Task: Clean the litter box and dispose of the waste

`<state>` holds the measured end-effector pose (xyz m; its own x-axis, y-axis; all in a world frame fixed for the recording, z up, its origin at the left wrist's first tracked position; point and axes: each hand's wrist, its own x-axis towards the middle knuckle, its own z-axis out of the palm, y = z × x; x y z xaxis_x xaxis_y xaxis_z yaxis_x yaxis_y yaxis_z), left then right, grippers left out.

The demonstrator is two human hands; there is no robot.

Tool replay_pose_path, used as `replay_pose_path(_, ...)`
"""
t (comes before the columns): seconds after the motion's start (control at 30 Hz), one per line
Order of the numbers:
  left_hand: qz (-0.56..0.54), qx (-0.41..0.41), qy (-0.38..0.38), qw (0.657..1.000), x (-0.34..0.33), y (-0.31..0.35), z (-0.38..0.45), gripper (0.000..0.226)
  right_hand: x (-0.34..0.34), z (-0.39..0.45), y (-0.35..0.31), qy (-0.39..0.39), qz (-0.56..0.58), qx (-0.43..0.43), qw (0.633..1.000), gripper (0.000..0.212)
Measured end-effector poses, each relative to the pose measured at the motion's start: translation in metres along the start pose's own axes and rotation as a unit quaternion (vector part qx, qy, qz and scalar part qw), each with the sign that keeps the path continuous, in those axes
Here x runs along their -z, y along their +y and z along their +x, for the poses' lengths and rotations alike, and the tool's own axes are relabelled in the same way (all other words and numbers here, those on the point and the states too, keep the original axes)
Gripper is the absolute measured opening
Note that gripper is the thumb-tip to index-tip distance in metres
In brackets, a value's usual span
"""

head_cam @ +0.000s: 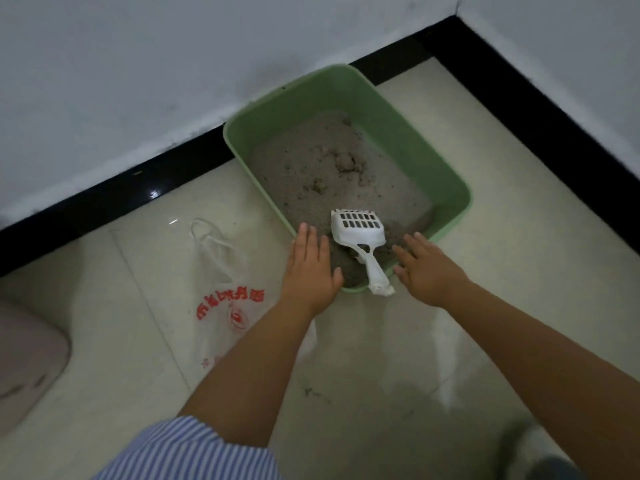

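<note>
A green litter box [398, 140] sits on the tiled floor [485, 237] against the wall, grey litter [311, 174] clumped inside. A white slotted scoop [358, 230] lies in it — handle resting over the near rim. The left hand [310, 268] and right hand [427, 268] flank the handle, fingers straight, holding nothing. A printed plastic bag [225, 306] lies on the floor just left.

Plastic bag [221, 306] on floor: red printed chars + round logo, upside down, too blurred to read.
</note>
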<state>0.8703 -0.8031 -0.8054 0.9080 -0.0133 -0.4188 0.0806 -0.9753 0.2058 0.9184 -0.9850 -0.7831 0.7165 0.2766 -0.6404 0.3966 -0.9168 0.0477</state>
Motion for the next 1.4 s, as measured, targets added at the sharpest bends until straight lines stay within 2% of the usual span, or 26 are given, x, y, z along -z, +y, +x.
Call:
replay_pose_path(0.17,0.014,0.002,0.006,1.000,-0.002,-0.001,0.000,0.066,0.015,0.007,-0.001,-0.039,0.006,-0.003,0.999,0.054)
replay_pose_path(0.27,0.009,0.007,0.021,1.000,-0.005,-0.002,0.003,0.065,0.035,0.023,-0.008,0.025,0.047,-0.044,0.998,0.045)
replay_pose_path(0.33,-0.004,0.007,0.025,1.000,-0.007,-0.004,0.003,0.065,0.048,0.035,-0.025,0.093,0.034,-0.034,0.995,0.040)
replay_pose_path(0.43,-0.039,0.038,0.051,0.997,-0.013,-0.019,-0.002,0.067,0.059,0.055,-0.057,0.196,0.065,0.043,0.978,0.035)
replay_pose_path(0.5,-0.059,0.128,0.087,0.986,-0.018,-0.038,-0.011,0.072,0.060,0.072,-0.080,0.252,0.106,0.116,0.955,0.029)
replay_pose_path(0.57,-0.039,0.211,0.077,0.974,-0.022,-0.063,-0.024,0.069,0.061,0.082,-0.108,0.314,0.123,0.214,0.917,0.026)
replay_pose_path(0.67,-0.037,0.275,0.045,0.960,-0.022,-0.096,-0.048,0.065,0.053,0.087,-0.151,0.333,0.135,0.346,0.866,0.025)
replay_pose_path(0.73,-0.054,0.308,0.041,0.949,-0.024,-0.109,-0.064,0.063,0.042,0.088,-0.182,0.256,0.124,0.387,0.877,0.034)
replay_pose_path(0.77,-0.061,0.324,0.040,0.943,-0.026,-0.113,-0.071,0.062,0.033,0.090,-0.196,0.199,0.112,0.373,0.899,0.039)
replay_pose_path(0.83,-0.074,0.348,0.034,0.934,-0.033,-0.115,-0.085,0.061,0.018,0.093,-0.216,0.092,0.104,0.300,0.944,0.052)
replay_pose_path(0.9,-0.110,0.375,0.039,0.920,-0.038,-0.114,-0.097,0.059,0.010,0.090,-0.228,0.019,0.127,0.241,0.962,0.064)
replay_pose_path(0.97,-0.186,0.412,0.050,0.891,-0.043,-0.113,-0.107,0.055,0.008,0.087,-0.234,-0.015,0.161,0.229,0.960,0.058)
replay_pose_path(1.07,-0.312,0.450,0.074,0.834,-0.051,-0.118,-0.114,0.053,0.011,0.088,-0.236,-0.009,0.188,0.258,0.947,0.028)
replay_pose_path(1.13,-0.404,0.468,0.109,0.778,-0.051,-0.124,-0.112,0.060,0.019,0.088,-0.237,-0.004,0.229,0.262,0.937,0.015)
replay_pose_path(1.2,-0.494,0.482,0.143,0.709,-0.049,-0.127,-0.106,0.067,0.030,0.083,-0.236,-0.015,0.301,0.255,0.919,0.022)
replay_pose_path(1.23,-0.522,0.482,0.148,0.688,-0.048,-0.128,-0.104,0.070,0.035,0.077,-0.234,-0.027,0.335,0.252,0.908,0.021)
replay_pose_path(1.3,-0.568,0.470,0.157,0.657,-0.045,-0.130,-0.100,0.075,0.044,0.065,-0.226,-0.044,0.377,0.260,0.888,0.016)
replay_pose_path(1.4,-0.638,0.433,0.172,0.613,-0.035,-0.133,-0.093,0.078,0.057,0.047,-0.213,-0.047,0.436,0.268,0.858,0.019)
